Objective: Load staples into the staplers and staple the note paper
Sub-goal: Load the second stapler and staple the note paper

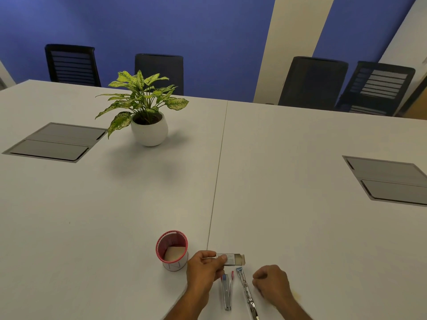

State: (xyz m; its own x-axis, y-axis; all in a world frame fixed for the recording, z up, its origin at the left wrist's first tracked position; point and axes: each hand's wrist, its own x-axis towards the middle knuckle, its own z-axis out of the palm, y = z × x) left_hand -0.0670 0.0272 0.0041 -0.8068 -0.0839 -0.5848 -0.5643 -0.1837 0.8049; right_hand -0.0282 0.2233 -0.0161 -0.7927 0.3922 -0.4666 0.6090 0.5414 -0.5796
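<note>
Two staplers lie open on the white desk (300,181) at its near edge, between the person's hands. The stapler with red and blue ends (227,291) lies just below the left hand (203,269), its two arms splayed in a narrow V. The second, a metal stapler with a blue tip (246,292), slants from upper left to lower right, with the right hand (271,284) just beside it and not touching it.

The left grip is clamped on a small staple box (231,259) — thumb on top, fingers under it — and the box's end flap stands open toward the right. The box is held just above the tips of both staplers. The right grip is curled into a loose fist resting on the desk; whether it holds anything inside cannot be told.

A red mesh cup (172,250) stands just left of the left hand, with a pale sheet of note paper (174,254) tucked inside it.

Further off, a potted plant (144,107) in a round white pot sits on the left half of the desk, a seam running down the middle. Two grey cable hatches (55,142) (390,181) are set flush into the surface, well apart. Four dark chairs (312,82) line the far side before a blue wall (184,31).

Both forearms enter from the bottom edge — the left angling up to the right, the right angling up to the left.
</note>
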